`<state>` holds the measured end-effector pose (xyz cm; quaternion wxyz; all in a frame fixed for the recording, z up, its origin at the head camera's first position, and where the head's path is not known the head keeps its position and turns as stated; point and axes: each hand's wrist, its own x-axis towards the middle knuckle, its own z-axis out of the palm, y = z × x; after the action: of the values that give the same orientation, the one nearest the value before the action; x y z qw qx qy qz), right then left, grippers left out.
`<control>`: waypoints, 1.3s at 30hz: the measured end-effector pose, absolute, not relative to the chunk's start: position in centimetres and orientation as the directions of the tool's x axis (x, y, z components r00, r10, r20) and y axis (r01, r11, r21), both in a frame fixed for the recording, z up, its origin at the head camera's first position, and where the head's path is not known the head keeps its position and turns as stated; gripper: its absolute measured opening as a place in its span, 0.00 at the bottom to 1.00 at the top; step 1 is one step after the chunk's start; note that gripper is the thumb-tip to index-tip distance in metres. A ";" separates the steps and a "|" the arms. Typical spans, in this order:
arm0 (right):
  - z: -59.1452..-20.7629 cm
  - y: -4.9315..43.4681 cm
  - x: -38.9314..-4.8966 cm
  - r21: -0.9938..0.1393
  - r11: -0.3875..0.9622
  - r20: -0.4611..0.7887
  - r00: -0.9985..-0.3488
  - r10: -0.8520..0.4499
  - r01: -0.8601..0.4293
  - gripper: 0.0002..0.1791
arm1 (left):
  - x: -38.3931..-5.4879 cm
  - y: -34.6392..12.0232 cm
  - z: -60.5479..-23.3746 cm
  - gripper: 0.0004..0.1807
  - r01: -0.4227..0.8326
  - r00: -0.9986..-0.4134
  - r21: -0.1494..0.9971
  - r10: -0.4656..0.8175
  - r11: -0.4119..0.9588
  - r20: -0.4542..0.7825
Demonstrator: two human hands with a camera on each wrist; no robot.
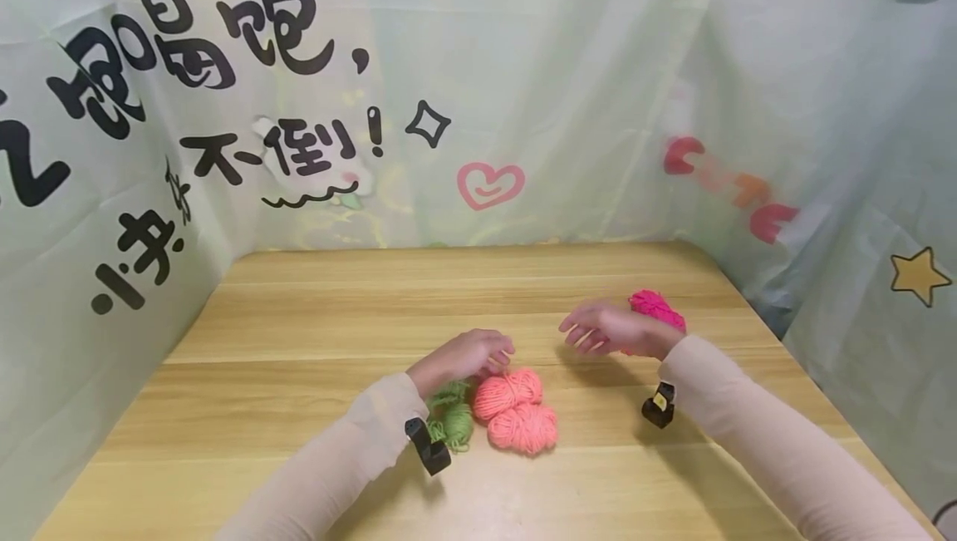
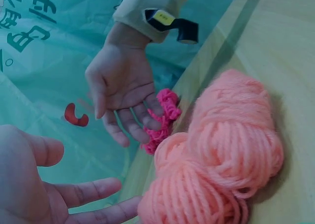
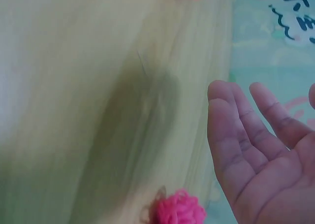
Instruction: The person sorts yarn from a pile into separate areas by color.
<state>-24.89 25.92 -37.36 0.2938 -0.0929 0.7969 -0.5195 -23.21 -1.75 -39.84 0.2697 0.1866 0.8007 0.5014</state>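
Two salmon-pink balls of yarn [image 1: 523, 427] lie against each other at the middle of the table. Just behind them is my left hand [image 1: 471, 354], its fingers spread and relaxed with nothing in them; a fingertip overlaps the salmon yarn [image 2: 231, 135] in the left wrist view. A green ball of yarn [image 1: 453, 420] sits left of the salmon pair, partly hidden by my left wrist. My right hand [image 1: 609, 327] hovers empty over the table, palm turned inward and fingers loose. Behind its wrist a hot-pink ball of yarn [image 1: 658, 308] shows, partly covered by the hand.
The wooden table [image 1: 321, 308] is bounded at the back and sides by a printed fabric curtain [image 1: 583, 109]. A black camera mount [image 1: 429, 446] sits on the left wrist and another mount [image 1: 660, 405] on the right.
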 end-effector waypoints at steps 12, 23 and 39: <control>-38.4 24.0 -23.3 -0.881 0.438 -0.401 -0.770 -0.497 0.177 0.22 | -23.7 -1.7 -39.7 0.25 0.041 -0.785 0.897 0.570 0.440 -0.244; -39.3 22.6 -21.8 -0.886 0.436 -0.407 -0.719 -0.564 0.159 0.17 | -23.6 -1.7 -40.1 0.14 0.214 -0.771 0.787 0.595 0.579 -0.228; -40.4 21.5 -20.2 -0.889 0.453 -0.374 -0.682 -0.629 0.069 0.08 | -23.4 -1.1 -40.3 0.17 0.317 -0.733 0.705 0.636 0.635 -0.242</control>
<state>-20.22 21.53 -40.44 0.3558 -0.1806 0.7746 -0.4907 -23.39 -1.09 -40.28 0.2422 0.2735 0.8710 0.3284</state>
